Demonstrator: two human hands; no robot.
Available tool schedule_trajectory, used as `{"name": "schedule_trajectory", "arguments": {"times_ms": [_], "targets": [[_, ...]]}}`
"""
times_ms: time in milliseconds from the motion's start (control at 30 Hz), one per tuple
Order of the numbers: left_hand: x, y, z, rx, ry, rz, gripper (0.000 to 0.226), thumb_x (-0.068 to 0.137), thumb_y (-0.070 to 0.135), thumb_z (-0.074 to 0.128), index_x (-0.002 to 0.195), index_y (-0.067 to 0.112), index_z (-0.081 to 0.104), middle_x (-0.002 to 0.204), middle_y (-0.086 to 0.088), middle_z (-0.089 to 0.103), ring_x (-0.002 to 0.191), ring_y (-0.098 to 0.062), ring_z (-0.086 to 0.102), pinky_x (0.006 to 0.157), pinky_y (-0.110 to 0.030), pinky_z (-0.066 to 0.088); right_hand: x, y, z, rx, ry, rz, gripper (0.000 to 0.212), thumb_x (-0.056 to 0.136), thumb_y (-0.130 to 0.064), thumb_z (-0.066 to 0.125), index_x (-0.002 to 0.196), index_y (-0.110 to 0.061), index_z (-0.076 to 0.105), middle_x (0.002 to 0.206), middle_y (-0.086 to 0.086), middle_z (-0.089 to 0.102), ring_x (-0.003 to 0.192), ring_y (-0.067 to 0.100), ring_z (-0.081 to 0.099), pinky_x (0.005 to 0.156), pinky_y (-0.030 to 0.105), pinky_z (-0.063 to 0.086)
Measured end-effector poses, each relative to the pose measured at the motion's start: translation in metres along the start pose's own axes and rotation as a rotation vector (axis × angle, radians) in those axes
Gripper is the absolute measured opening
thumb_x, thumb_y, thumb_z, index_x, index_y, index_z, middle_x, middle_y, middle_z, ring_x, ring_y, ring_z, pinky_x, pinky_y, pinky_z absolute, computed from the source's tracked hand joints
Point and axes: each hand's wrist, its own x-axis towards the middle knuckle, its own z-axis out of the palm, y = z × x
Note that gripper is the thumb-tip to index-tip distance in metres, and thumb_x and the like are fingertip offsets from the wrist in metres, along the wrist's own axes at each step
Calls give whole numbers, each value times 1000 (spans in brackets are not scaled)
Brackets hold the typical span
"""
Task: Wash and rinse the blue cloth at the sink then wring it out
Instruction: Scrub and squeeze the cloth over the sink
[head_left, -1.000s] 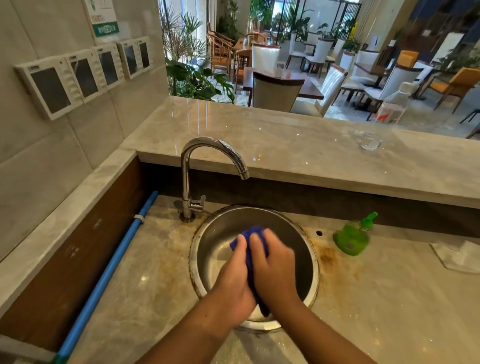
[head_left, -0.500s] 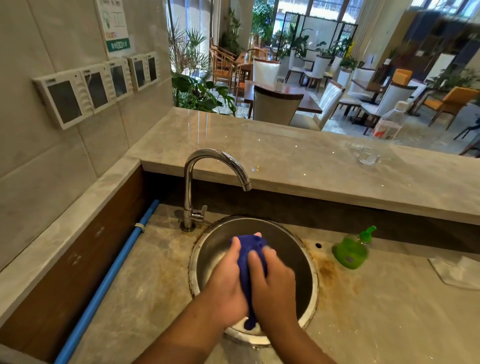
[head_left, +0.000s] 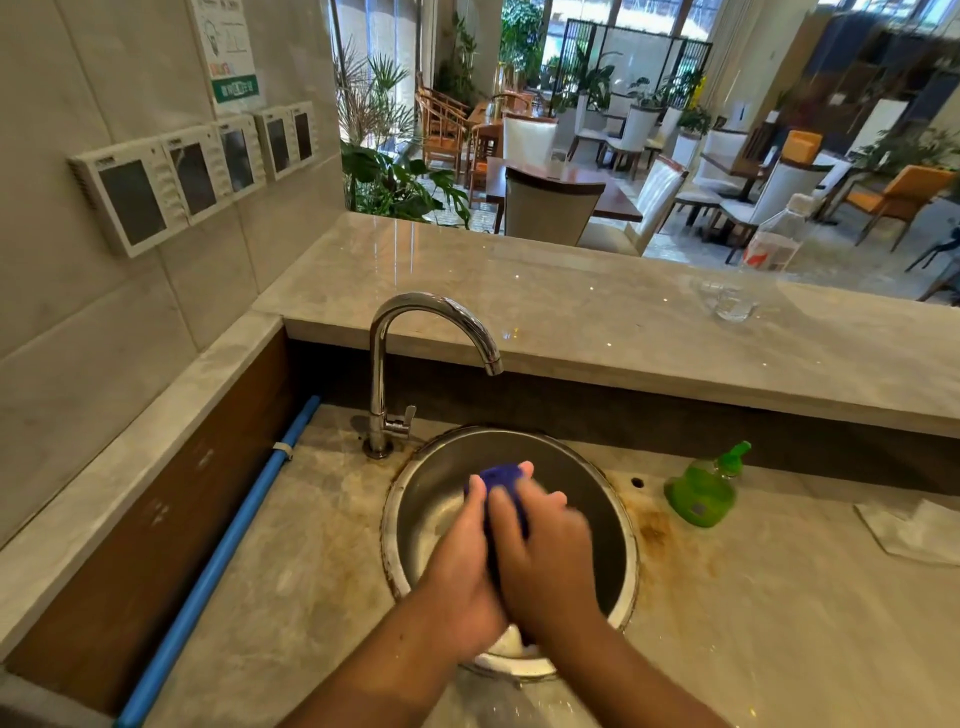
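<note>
Looks to be a service bar at the edge of a restaurant or café dining room. Low work surface with a round steel sink (head_left: 436, 493) and gooseneck tap (head_left: 431, 306) tucked behind a raised marble counter (head_left: 571, 312), with a row of control panels (head_left: 135, 200) on the tiled wall. Beyond, wooden tables (head_left: 618, 202), upholstered chairs (head_left: 550, 213) and potted plants (head_left: 395, 187).

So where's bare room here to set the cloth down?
Counter is bare between the blue pipe and the sink, and between the sink and the white napkin, nearer than the green bottle. Upper ledge: bare left of the glass. Crowded: inside the sink, where left hand and right hand grip the blue cloth.
</note>
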Motion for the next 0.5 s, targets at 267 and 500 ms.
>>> {"name": "schedule_trajectory", "arguments": {"times_ms": [267,500], "targets": [[6,19,-9,-4,-14,33,55,99,61,32,128,30,67,131,-11,69,127,-33,60,108,-48,43,-23,-6,8,181,6,44,41,98,-47,42,67,-25,57,55,-9,57,50,10,56,45,18,40],[6,3,0,-9,-62,23,65,95,61,40,129,13,68,128,-17,69,119,-32,66,103,-47,47,23,2,-1,84,120,91,45,103,-32,45,63,-15,55,52,-5,50,47,8,48,48,19,35]]}}
